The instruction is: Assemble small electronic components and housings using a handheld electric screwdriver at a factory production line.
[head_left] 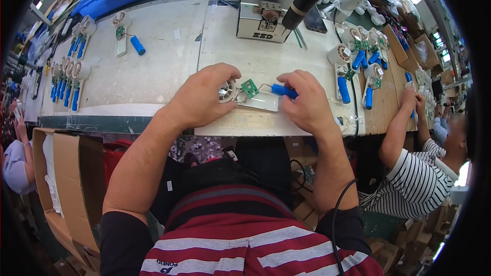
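My left hand point(204, 97) curls around the round white fan head point(225, 92) of a small handheld fan, its thumb and fingers on either side of the rim. From the head a white handle shell point(264, 102) runs to the right, lying near the bench's front edge. Above the shell sits a small green circuit board point(249, 88), wired to a blue cylindrical battery point(283, 90). My right hand point(312, 103) pinches that battery between thumb and fingers, a little apart from the shell's end.
Similar fan units with blue batteries stand in groups at the left point(66, 79) and right point(343, 79); one lone unit point(121, 41) lies back left. A grey machine point(263, 15), tweezers and a phone point(315, 22) are behind my hands. A co-worker in stripes point(417, 174) works at right.
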The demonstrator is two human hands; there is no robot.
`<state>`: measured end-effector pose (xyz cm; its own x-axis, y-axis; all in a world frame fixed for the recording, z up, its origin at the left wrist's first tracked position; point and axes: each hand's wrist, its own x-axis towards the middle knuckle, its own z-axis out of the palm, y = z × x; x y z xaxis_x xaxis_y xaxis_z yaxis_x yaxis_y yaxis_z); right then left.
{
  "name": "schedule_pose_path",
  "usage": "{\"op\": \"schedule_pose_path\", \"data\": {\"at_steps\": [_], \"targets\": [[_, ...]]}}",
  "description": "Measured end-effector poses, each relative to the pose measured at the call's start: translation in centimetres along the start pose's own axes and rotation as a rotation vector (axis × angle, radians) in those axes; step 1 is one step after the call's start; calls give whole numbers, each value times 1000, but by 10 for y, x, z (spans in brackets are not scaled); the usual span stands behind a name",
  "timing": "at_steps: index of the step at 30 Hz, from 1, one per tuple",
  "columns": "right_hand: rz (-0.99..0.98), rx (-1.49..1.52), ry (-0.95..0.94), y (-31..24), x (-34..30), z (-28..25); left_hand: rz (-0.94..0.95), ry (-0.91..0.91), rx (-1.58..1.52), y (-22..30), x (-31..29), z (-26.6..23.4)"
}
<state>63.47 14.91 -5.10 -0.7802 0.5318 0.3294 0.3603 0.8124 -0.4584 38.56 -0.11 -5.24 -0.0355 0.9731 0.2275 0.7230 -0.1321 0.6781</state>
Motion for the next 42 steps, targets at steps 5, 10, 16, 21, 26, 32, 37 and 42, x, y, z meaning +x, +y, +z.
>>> {"op": "schedule_pose_path", "data": {"at_steps": [5, 10, 16, 21, 26, 32, 37, 42], "targets": [[-32, 100, 70, -7, 1, 5, 41, 23, 29, -3, 2, 2], [-159, 126, 160, -25, 6, 41, 71, 44, 25, -2, 3, 4], [-160, 247, 125, -31, 6, 47, 101, 56, 25, -5, 4, 8], [-186, 249, 91, -31, 2, 41, 102, 50, 20, -6, 3, 7], [-175, 285, 34, -24, 4, 31, 103, -34, 33, -2, 4, -1], [-128, 313, -48, -19, 12, 27, 143, -80, 86, 2, 9, -3], [-124, 403, -56, -15, 11, 27, 56, -13, 26, 2, 10, 9], [-123, 442, -97, -6, 6, 30, 12, 77, 97, 4, 7, 17]]}}
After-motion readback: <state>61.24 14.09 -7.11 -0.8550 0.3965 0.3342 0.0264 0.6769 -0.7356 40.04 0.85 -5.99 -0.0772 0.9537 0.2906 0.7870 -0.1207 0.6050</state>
